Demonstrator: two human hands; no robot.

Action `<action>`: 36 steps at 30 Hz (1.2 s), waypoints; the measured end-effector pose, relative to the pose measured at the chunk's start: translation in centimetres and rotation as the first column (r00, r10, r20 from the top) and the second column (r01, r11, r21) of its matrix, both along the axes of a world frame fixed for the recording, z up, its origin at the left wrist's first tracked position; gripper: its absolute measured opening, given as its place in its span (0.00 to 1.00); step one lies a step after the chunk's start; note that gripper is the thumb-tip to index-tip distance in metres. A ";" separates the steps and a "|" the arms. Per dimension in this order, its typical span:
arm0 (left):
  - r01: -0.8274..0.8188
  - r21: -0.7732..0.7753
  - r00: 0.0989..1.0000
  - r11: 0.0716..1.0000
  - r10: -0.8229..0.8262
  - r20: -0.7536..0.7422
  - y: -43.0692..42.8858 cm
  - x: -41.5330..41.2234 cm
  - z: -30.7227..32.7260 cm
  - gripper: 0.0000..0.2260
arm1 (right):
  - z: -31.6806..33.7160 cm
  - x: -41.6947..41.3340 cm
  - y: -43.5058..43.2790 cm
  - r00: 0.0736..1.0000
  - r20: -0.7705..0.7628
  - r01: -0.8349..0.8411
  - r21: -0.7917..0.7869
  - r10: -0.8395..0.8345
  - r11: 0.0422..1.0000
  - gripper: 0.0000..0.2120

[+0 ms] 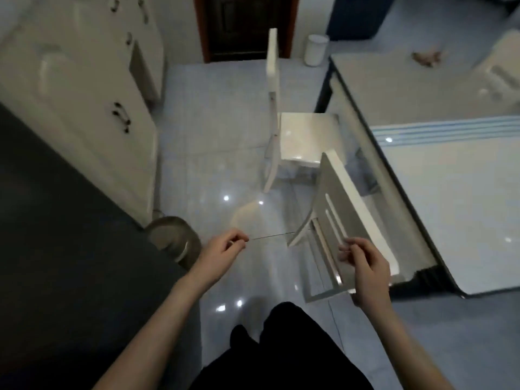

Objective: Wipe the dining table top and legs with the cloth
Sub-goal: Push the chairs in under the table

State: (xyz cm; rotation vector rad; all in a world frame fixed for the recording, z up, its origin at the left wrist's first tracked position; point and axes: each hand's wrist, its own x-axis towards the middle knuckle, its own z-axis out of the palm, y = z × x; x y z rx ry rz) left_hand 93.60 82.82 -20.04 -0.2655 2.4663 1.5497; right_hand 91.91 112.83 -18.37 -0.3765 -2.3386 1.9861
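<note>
Though the left hand (228, 246) and right hand (365, 263) curl their fingers, pinching what I cannot tell, the crumpled brownish cloth (426, 58), likely soft and light, lies well apart on the far tabletop (394, 88); bunch it whole.

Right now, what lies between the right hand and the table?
In the head view, the near chair back stands between the right hand and the table, close along the table's edge.
</note>
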 end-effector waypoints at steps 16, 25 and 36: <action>0.446 -0.775 0.425 0.447 -0.868 -0.256 18.1 -27.0 0.8 0.16 | -4.8 -7.0 5.1 0.935 0.301 -0.193 0.875 -0.189 0.444 0.07; 0.506 -0.836 0.299 0.211 -0.953 -0.059 20.3 -35.5 -2.3 0.17 | -4.2 -8.2 5.1 0.833 0.399 -0.145 0.826 -0.383 0.545 0.21; 0.542 -0.817 0.188 0.194 -0.976 -0.107 22.3 -38.2 -3.4 0.15 | -6.2 -8.5 5.2 0.751 0.329 -0.070 0.902 -0.573 0.427 0.24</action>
